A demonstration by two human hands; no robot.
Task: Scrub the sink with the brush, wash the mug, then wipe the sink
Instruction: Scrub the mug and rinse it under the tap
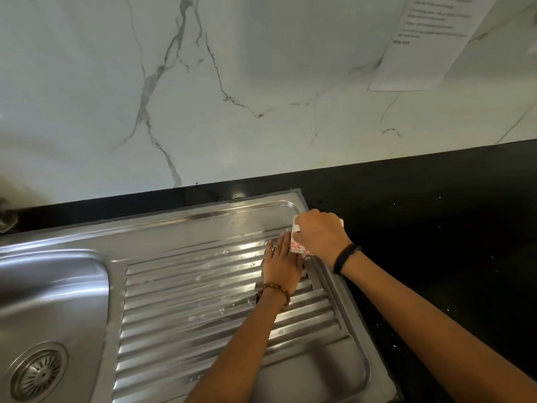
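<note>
A white mug with red flower prints stands at the far right edge of the steel sink's ribbed drainboard. My right hand covers the mug from above and grips it. My left hand lies flat on the drainboard, fingers straight, fingertips touching the mug's left side. The sink basin with its round drain sits at the lower left. Soap flecks dot the ribs. No brush is in view.
Black countertop runs to the right of the sink and along the back. A white marble wall rises behind it, with a printed paper sheet stuck at the upper right. Part of a tap base shows at the left edge.
</note>
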